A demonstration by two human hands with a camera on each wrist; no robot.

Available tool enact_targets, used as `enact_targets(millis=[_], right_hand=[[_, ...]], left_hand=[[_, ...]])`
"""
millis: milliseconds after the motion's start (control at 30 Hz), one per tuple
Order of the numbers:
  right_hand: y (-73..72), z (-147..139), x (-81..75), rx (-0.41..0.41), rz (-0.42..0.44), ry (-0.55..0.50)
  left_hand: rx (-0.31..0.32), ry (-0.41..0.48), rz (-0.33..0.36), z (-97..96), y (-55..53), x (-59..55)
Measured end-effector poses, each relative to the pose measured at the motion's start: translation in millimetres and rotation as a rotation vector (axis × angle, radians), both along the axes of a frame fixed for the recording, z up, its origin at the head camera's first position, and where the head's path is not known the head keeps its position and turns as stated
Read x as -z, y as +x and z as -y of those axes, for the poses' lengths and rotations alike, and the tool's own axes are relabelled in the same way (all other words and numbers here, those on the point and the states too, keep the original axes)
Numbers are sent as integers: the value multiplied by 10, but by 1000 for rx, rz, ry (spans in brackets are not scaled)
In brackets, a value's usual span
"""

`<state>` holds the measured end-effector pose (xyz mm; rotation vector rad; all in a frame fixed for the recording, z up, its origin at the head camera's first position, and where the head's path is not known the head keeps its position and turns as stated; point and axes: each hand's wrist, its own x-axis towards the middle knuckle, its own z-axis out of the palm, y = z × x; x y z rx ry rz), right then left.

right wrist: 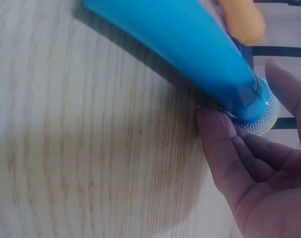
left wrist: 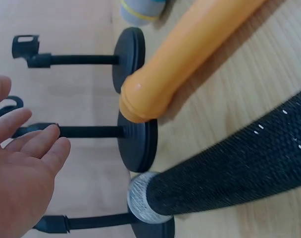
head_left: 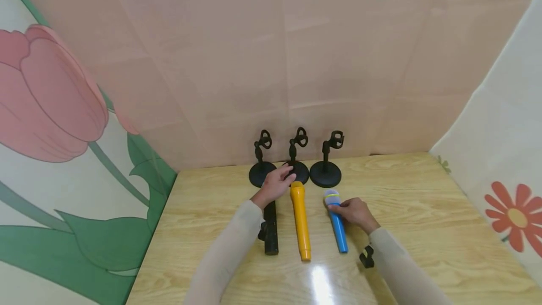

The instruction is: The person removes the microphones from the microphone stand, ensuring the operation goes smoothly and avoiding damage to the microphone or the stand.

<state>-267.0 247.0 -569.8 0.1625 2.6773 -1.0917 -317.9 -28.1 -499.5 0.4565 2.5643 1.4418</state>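
My left hand (head_left: 276, 184) hovers around the left and middle microphone stands, fingers loosely spread and holding nothing. In the left wrist view its fingertips overlap the top of the middle stand (left wrist: 91, 132). Below it lies a black, sparkly microphone (left wrist: 229, 158) with a silvery mesh head, partly hidden by the left arm in the head view. A yellow-orange microphone (head_left: 301, 225) lies between the hands, head toward the stands. My right hand (head_left: 356, 213) holds a blue microphone (head_left: 338, 229) near its neck, thumb on one side and fingers on the other; its pale head has a yellow band.
Three black round-based stands with clips line the back: a left stand (head_left: 261, 173), the middle one and a right stand (head_left: 325, 173). Behind them hangs a pink cloth backdrop (head_left: 271, 60). The wooden table (head_left: 415, 201) meets flower-printed cloths at both sides.
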Motion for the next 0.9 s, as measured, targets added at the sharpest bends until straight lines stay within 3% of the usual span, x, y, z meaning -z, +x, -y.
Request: enact_targets(millis=[200,900], right_hand=[[-5,-25,17,-5,-6,3],[-17,-72,16,-14,8,-46]], left_hand=[[-50,-6,32,115,17,51],[-92,8,-81,384,68,125]])
